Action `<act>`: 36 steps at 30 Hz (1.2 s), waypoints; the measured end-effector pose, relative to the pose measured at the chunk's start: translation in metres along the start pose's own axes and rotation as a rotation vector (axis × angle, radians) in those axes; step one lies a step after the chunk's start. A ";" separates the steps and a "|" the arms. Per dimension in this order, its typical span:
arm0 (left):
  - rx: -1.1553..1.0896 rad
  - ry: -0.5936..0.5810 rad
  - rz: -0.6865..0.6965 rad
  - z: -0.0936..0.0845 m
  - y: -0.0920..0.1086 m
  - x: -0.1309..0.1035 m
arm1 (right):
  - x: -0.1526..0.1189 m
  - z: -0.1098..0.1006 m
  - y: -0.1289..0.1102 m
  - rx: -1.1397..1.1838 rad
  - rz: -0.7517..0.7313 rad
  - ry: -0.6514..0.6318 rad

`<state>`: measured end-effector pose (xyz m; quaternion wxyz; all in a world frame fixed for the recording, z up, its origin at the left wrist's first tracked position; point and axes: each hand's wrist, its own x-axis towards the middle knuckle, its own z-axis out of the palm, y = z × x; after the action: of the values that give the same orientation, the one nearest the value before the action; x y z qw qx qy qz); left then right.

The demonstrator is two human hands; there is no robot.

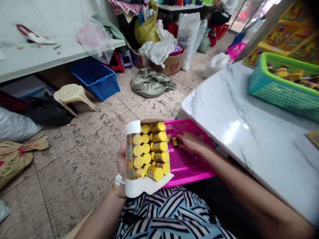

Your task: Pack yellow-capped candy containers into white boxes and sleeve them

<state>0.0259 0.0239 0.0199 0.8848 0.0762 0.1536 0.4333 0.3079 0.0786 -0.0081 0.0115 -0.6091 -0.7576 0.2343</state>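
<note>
In my left hand [121,160] is an open white cardboard box [133,184] with a clear window, held tilted over my lap; most of my fingers are hidden behind it. Rows of small cylindrical bottles with yellow caps [159,146] fill the box, and one near the front lies askew on top. My right hand [189,142] reaches down into a pink plastic basket [184,181], its fingertips closed on a small yellow-and-brown bottle [175,141]. Another small bottle [168,138] lies beside it, close to the box's edge.
To the right, a marbled white table [224,99] carries a green-and-teal basket [279,89] of yellow items. A cream stool [72,94], a blue crate [99,83] and a grey-green sack [151,83] stand or lie on the floor ahead. Farther back sits a person [228,10].
</note>
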 end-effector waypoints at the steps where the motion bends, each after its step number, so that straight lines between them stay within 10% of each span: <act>1: -0.014 0.021 0.033 0.001 0.001 0.001 | 0.002 0.008 -0.003 0.008 -0.015 -0.034; 7: -0.030 0.132 0.172 0.002 0.004 0.002 | -0.019 0.004 -0.025 0.250 -0.121 -0.048; 14: -0.033 0.192 0.172 0.005 -0.004 0.004 | -0.058 -0.054 -0.075 1.022 -0.164 0.390; 20: -0.006 0.151 0.207 0.005 -0.008 0.007 | -0.072 -0.034 -0.124 0.618 -0.440 0.677; 26: -0.002 0.132 0.200 0.007 -0.008 0.004 | -0.072 -0.021 -0.124 0.332 -0.703 0.707; 30: 0.011 0.156 0.197 0.006 -0.006 0.005 | -0.066 -0.033 -0.084 0.346 -0.436 0.832; 36: 0.011 0.193 0.207 0.007 -0.003 0.007 | -0.026 0.006 -0.034 0.027 -0.230 0.071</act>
<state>0.0343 0.0279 0.0240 0.8161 0.0545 0.2319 0.5266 0.2815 0.0472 0.0057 0.0734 -0.5261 -0.8183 0.2196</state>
